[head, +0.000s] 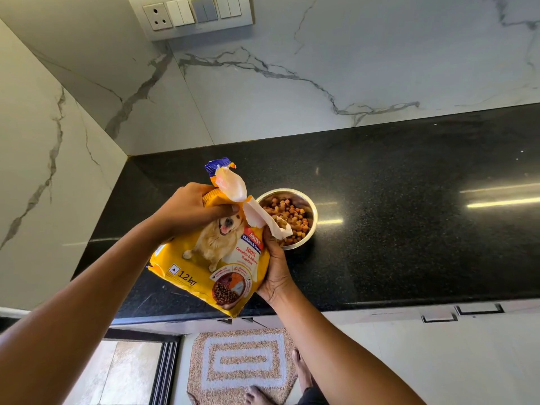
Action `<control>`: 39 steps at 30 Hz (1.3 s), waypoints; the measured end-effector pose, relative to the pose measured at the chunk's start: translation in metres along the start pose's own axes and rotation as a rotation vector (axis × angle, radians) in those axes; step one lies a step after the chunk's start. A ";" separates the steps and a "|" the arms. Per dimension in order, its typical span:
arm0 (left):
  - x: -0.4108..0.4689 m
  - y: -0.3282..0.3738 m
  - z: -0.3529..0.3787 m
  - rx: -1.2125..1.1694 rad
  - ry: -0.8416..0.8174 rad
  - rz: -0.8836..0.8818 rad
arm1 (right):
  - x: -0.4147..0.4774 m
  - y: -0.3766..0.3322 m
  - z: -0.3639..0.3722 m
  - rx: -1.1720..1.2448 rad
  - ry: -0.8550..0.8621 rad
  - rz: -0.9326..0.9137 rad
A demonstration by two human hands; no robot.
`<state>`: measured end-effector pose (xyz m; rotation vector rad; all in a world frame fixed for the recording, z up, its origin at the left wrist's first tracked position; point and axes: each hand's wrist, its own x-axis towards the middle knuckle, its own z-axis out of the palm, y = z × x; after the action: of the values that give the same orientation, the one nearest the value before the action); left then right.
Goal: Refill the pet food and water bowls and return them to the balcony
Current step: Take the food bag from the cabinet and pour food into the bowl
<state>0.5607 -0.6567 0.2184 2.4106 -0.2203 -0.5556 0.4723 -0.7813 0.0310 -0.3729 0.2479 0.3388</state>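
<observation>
Yellow dog food bag (pixel 210 258), gripped by left hand (pixel 187 211) and right hand (pixel 274 273), tilts over a steel bowl (pixel 312 211) of kibble (pixel 289 217) on the black counter (pixel 409 214). Tipping further could overfill it and scatter pellets.

A home kitchen: black granite counter (pixel 409 229), marble backsplash (pixel 321 68), switch panel (pixel 198 13).
</observation>
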 end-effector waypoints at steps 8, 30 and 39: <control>-0.002 -0.004 0.001 -0.039 -0.003 0.026 | 0.000 -0.003 -0.002 -0.091 0.020 -0.006; -0.063 -0.057 0.028 -0.601 0.140 0.087 | -0.028 -0.060 0.019 -0.493 0.005 0.049; -0.063 -0.083 0.102 -0.689 0.099 0.259 | -0.087 -0.097 0.007 -0.831 0.024 -0.254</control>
<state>0.4601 -0.6309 0.1154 1.7029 -0.2457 -0.3193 0.4293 -0.8877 0.0932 -1.2163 0.0687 0.1718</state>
